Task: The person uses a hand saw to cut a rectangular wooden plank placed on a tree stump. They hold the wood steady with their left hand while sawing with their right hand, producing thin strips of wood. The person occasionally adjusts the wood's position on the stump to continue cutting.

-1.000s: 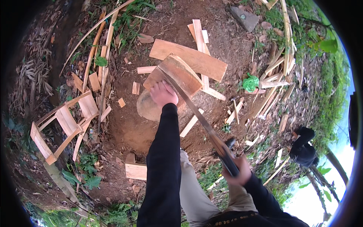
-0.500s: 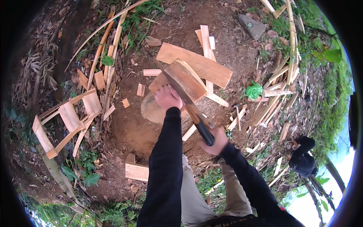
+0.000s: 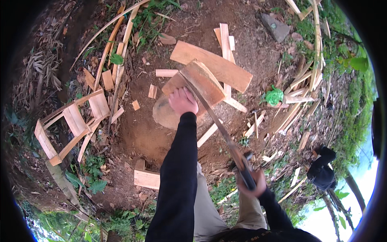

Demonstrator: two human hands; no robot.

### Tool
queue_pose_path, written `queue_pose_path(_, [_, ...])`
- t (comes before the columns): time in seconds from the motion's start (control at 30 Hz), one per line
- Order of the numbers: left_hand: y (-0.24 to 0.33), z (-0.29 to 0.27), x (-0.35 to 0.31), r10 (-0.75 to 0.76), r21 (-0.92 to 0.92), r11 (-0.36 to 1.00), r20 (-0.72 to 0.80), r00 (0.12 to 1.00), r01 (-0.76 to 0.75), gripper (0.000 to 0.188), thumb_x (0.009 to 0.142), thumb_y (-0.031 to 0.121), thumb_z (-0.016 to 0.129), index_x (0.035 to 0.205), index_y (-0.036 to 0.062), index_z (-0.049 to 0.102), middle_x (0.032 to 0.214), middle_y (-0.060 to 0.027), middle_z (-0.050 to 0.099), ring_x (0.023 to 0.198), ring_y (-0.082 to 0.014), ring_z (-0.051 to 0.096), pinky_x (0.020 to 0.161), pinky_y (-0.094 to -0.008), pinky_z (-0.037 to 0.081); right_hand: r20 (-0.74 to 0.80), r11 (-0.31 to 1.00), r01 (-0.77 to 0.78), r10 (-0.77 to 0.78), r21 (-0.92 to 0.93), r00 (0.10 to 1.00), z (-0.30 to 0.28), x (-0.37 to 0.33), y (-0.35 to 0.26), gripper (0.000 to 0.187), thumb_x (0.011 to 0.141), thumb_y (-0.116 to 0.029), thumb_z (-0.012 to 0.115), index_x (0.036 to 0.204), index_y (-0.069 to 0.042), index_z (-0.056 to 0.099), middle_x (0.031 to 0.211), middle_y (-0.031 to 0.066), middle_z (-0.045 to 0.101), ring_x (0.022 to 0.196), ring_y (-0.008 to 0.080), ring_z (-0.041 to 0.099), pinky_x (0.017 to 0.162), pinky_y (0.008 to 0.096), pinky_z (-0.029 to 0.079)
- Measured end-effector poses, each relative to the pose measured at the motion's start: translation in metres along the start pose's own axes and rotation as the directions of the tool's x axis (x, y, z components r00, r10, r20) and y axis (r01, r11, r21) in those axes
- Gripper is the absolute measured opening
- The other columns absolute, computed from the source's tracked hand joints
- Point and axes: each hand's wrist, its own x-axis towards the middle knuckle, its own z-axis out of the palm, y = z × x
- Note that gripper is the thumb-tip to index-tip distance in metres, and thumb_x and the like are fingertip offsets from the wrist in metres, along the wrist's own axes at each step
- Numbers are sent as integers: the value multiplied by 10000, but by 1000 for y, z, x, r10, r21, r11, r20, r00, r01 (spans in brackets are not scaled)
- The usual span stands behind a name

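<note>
A short, thick wooden board (image 3: 209,82) rests on a round stump (image 3: 163,115) in front of me. My left hand (image 3: 183,101), its fingers curled, grips and bears down on the board's near left part. Close beside those fingers, the long narrow blade of a handsaw (image 3: 219,125) lies slantwise across the board. My right hand (image 3: 254,183) is wrapped round the saw's dark handle, low and to the right near my leg. The blade's far end is over the board, and motion blurs the handle a little. Whether the teeth sit in a cut is too small to tell.
Beyond the stump a longer plank (image 3: 211,64) lies across narrow strips. A wooden frame (image 3: 76,121) is at left, a hammer (image 3: 255,125) at right, near a green plastic bag (image 3: 274,96). A flat stone (image 3: 275,27) lies far right. Another person (image 3: 322,173) crouches at right.
My right hand has drawn the saw back toward me and to the right, so less blade reaches past the board. My left hand stays on the board. The view has shifted slightly.
</note>
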Motion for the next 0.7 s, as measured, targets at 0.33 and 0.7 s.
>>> queue_pose_path(0.33, [-2,3,-2,28,-6,1000,-42,999,-29,216,922,206,492,834,42,601,862,-153,560,827,-369,531,729,-498,414,-11,998,28,-29,-47,1000,11,4,27,98,711,-164,707,696,-79,661,541,56,584,435,183,559,475,336,457])
queue_pose_path(0.7, [-8,6,-5,1,-1,1000,-10,1000,-1,222,932,208,479,840,46,600,888,-155,572,832,-370,533,752,-503,416,-9,1000,-20,21,5,1000,3,9,13,133,742,-167,717,735,-44,664,535,43,573,440,131,567,452,295,453])
